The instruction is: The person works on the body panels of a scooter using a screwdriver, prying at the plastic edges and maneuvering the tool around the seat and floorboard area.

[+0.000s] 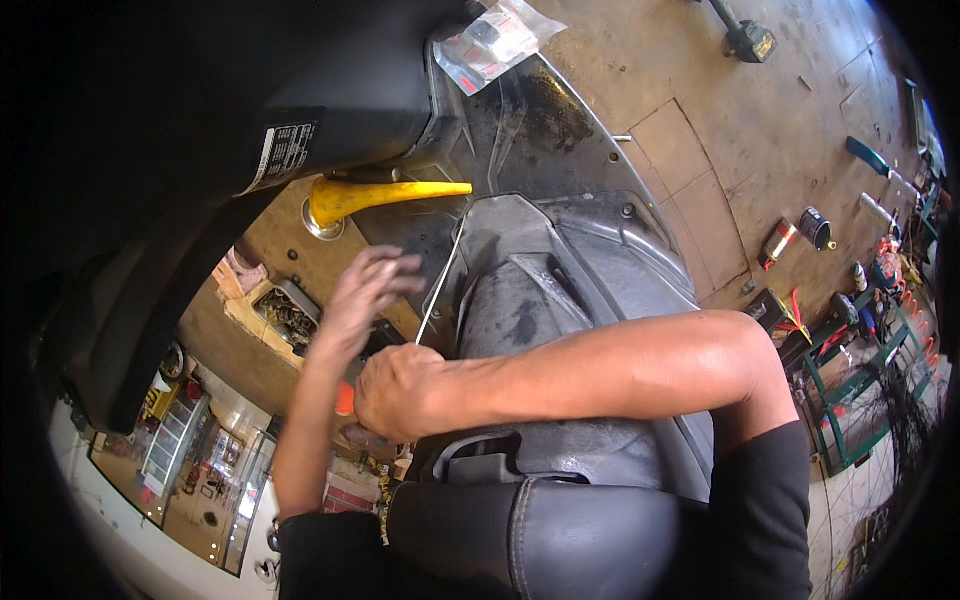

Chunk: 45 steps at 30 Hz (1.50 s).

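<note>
My right hand is closed around a long-shafted screwdriver. Its orange handle end sticks out beside the fist, and the thin shaft slants up toward the scooter's grey plastic centre cover. Whether the tip touches anything is unclear. My left hand hovers just beyond the fist, blurred, its fingers loosely extended with nothing visible in them. A yellow funnel lies across the footboard ahead of it, spout pointing right. Below my right forearm is the black stitched seat.
A clear plastic packet rests on the scooter's front. Left on the floor is a metal box of small parts. Cans, a blue-handled tool and a green metal rack stand or lie to the right.
</note>
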{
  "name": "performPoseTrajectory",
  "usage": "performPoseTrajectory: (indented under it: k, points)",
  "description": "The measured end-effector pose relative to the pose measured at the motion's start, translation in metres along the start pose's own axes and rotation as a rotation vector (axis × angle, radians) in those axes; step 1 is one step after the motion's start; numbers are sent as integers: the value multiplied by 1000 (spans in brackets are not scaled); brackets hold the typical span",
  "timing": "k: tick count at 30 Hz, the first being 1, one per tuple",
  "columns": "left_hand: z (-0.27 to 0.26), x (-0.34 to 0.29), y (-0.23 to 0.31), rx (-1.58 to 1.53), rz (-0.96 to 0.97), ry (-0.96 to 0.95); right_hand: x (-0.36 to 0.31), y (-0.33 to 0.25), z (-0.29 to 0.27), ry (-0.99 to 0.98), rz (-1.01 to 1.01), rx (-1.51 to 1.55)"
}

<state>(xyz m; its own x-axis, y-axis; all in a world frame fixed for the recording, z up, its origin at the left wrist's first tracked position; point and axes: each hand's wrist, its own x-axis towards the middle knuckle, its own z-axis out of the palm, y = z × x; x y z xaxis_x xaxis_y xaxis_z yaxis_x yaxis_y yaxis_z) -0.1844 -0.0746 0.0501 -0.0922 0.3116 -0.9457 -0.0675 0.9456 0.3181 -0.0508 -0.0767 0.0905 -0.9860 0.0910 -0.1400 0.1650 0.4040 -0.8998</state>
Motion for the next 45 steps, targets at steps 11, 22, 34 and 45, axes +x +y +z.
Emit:
performPoseTrajectory:
  k: [11, 22, 34, 45]
  points:
    - [-7, -151, 69, 871, 407, 174, 2, 21, -59, 251, -5, 336]
    - [32, 65, -64, 438, 639, 335, -131, 112, -144, 540, 260, 503]
    - [94, 103, -72, 454, 782, 599, -77, 107, -147, 1273, -5, 264]
    - [66, 87, -78, 506, 603, 700, -128, 89, -163, 1489, -70, 668]
